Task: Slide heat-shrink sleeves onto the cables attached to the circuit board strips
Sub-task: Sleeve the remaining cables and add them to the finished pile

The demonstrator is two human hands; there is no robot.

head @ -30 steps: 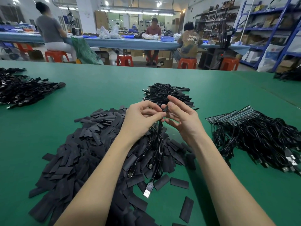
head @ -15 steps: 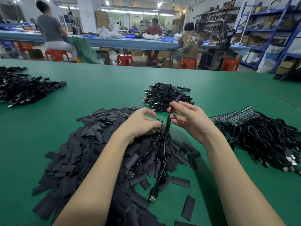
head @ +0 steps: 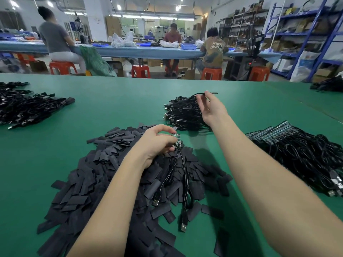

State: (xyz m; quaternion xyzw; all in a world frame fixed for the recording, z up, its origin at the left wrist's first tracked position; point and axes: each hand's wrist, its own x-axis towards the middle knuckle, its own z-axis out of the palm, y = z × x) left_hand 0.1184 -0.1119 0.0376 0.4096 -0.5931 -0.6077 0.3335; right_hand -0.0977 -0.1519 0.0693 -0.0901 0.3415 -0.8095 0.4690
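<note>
My left hand (head: 157,143) grips a small bunch of circuit board strips (head: 176,139) above the heap of flat black heat-shrink sleeves (head: 104,175). Their black cables (head: 182,175) hang down onto the heap, with USB plugs (head: 182,227) at the ends. My right hand (head: 211,108) is stretched out over the middle pile of finished black cables (head: 182,114). It pinches one sleeved cable (head: 211,93) between fingers and thumb, held just above that pile.
A stack of bare strips with cables (head: 300,145) lies to the right on the green table (head: 120,101). Another cable pile (head: 26,106) sits far left, one more (head: 328,84) at the far right edge. People sit at a blue bench (head: 130,51) behind.
My right hand has pulled one sleeved cable away from the bunch and carried it forward over the middle pile. My left hand sank toward the sleeve heap with the remaining strips.
</note>
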